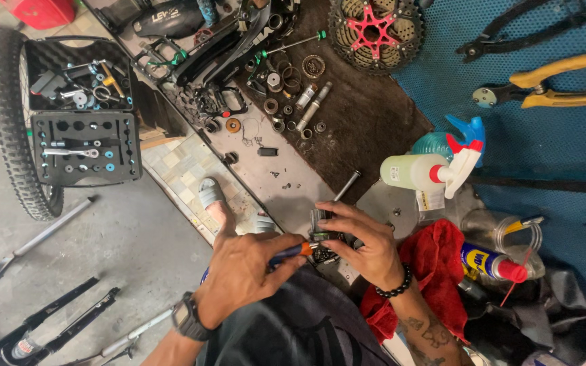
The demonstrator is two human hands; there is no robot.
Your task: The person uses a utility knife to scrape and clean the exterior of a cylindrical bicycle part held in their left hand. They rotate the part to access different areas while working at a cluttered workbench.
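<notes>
My left hand (242, 268) grips a screwdriver (291, 252) with a blue and orange handle, its tip pointing right into a small dark metal bicycle part (325, 234). My right hand (364, 244) wraps over that part from the right and holds it against the workbench edge. A black beaded bracelet sits on my right wrist and a dark watch on my left wrist. Most of the part is hidden under my fingers.
The workbench (286, 169) carries several rings, bolts and spacers, a cassette with a pink centre (374, 32), a spray bottle (428, 169), a red rag (435, 264), a spray can (493, 263) and pliers (557, 85). An open tool case (83, 112) and a tyre (11, 122) stand left.
</notes>
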